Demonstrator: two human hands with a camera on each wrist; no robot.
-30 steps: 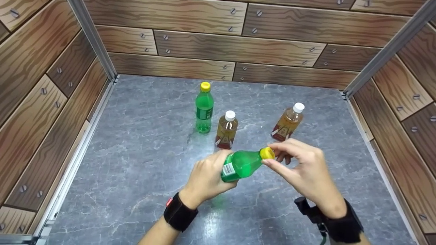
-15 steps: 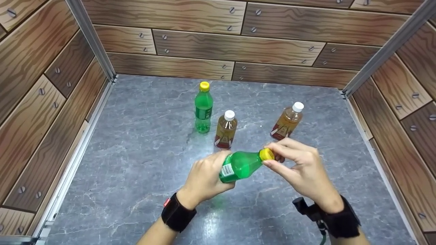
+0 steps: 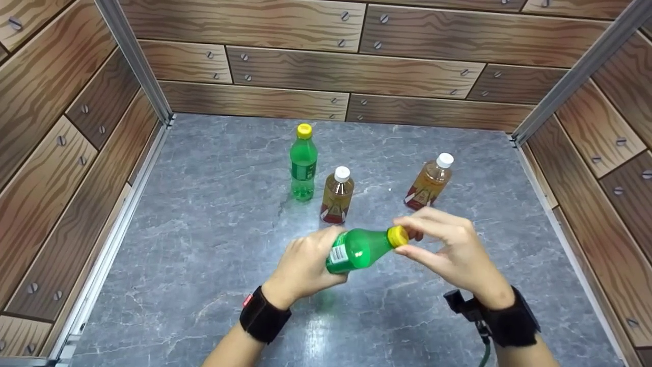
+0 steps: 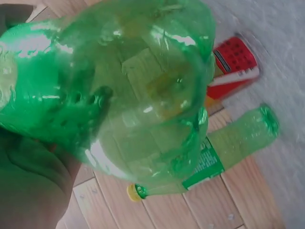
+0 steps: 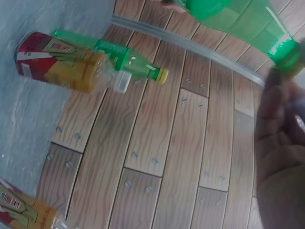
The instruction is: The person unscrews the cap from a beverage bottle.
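My left hand (image 3: 307, 262) grips a green soda bottle (image 3: 361, 248) round its label, holding it tilted with the neck toward the right. In the left wrist view the see-through base of this green bottle (image 4: 147, 95) fills much of the picture. At the neck, the thumb and forefinger of my right hand (image 3: 453, 250) stand on either side of the yellow cap (image 3: 398, 236), pinching it. The right wrist view has the right hand (image 5: 281, 143) at the neck of the bottle (image 5: 248, 24); the cap is partly out of frame there.
Beyond the hands stand another green bottle with a yellow cap (image 3: 303, 163) and an amber drink bottle with a white cap (image 3: 337, 196). A second amber bottle (image 3: 429, 182) stands right, just past the right hand. Wood-patterned walls (image 3: 285, 66) enclose the grey marbled surface (image 3: 204, 244).
The held bottle and left hand have shifted slightly left. My right thumb has slid a little along the cap's lower edge, and the fingers have turned slightly. The standing bottles keep their places.
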